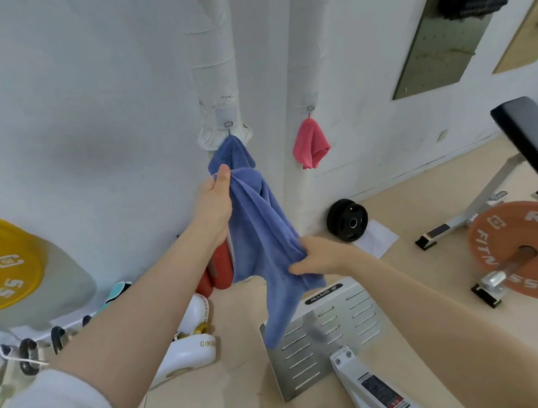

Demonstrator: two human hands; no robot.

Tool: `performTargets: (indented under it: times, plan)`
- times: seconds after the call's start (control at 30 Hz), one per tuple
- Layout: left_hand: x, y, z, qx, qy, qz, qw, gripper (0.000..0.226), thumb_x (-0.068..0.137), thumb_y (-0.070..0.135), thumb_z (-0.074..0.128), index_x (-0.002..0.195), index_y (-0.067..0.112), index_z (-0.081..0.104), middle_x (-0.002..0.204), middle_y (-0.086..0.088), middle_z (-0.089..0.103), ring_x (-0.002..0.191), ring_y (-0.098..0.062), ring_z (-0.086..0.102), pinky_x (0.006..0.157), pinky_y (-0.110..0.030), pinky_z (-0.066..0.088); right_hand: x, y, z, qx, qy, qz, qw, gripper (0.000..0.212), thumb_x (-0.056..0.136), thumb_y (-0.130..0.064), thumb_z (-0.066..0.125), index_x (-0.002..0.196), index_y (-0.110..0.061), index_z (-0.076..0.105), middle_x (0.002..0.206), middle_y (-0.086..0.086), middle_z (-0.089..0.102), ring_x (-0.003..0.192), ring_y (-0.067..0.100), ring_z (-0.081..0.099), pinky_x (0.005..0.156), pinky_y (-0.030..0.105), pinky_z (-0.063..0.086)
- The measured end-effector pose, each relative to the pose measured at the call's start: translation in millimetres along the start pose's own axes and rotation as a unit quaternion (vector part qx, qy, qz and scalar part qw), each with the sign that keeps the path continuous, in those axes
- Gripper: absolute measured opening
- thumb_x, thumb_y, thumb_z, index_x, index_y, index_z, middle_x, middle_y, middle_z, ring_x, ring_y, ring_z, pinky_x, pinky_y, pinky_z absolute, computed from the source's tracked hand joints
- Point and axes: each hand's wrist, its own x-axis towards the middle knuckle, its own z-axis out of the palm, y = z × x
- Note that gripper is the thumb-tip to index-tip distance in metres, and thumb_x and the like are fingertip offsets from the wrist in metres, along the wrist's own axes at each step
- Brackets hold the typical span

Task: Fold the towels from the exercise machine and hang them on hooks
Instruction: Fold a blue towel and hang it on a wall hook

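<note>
Two hands hold blue towel (259, 229): left hand (215, 200) pinches top just below hook (229, 125), right hand (319, 257) grips lower edge; long axis slants down-right.

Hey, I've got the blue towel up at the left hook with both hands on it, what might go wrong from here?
1. The blue towel looks bunched rather than folded, and both hands, left hand and right hand, grip it; letting go may undo any fold.
2. Its top seems barely caught on the left hook, so a pull might slip it off.
3. Its loose end dangles over the metal footplate and might snag.
</note>
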Motion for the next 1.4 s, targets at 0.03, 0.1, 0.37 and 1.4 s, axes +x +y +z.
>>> performTargets:
  times: [0.03, 0.1, 0.37, 1.4]
  plan:
    - [2, 0, 1, 0.002, 0.016, 0.004, 1.000, 0.035, 0.098, 0.035, 0.039, 0.070, 0.020, 0.055, 0.072, 0.003, 0.056, 0.073, -0.012, 0.053, 0.073, -0.027, 0.042, 0, 9, -2, -0.017, -0.019, 0.028, 0.999, 0.023, 0.079, -0.012, 0.053, 0.060, -0.013, 0.041, 0.056, 0.000, 0.046, 0.045, 0.006, 0.040, 0.047, 0.015, 0.032]
    - [4, -2, 2, 0.008, 0.035, 0.006, 0.999, 0.035, 0.098, 0.036, 0.040, 0.070, 0.020, 0.054, 0.072, 0.003, 0.054, 0.071, -0.012, 0.051, 0.069, -0.026, 0.042, 4, 26, -7, -0.055, 0.000, 0.057, 0.997, 0.027, 0.078, -0.010, 0.049, 0.058, -0.016, 0.032, 0.055, -0.001, 0.043, 0.047, 0.010, 0.037, 0.045, 0.018, 0.027]
    - [7, -24, -4, 0.219, 0.114, 0.066, 0.967, 0.044, 0.101, 0.029, 0.031, 0.061, 0.012, 0.038, 0.062, -0.002, 0.041, 0.072, -0.022, 0.039, 0.060, -0.029, 0.028, 18, 77, -42, -0.445, 0.311, -0.053, 0.838, 0.042, 0.084, -0.019, 0.058, 0.122, -0.012, 0.042, 0.100, 0.007, 0.061, 0.060, 0.031, 0.062, 0.045, 0.030, 0.036]
    - [36, -53, -96, 0.177, 0.172, -0.065, 0.967, 0.039, 0.101, 0.032, 0.029, 0.066, 0.015, 0.039, 0.068, -0.002, 0.040, 0.083, -0.022, 0.039, 0.074, -0.030, 0.031, 20, 22, -30, -0.487, 0.135, -0.072, 0.860, 0.033, 0.100, -0.029, 0.026, 0.121, -0.026, 0.052, 0.135, -0.007, 0.043, 0.143, 0.027, 0.005, 0.109, 0.058, -0.016]
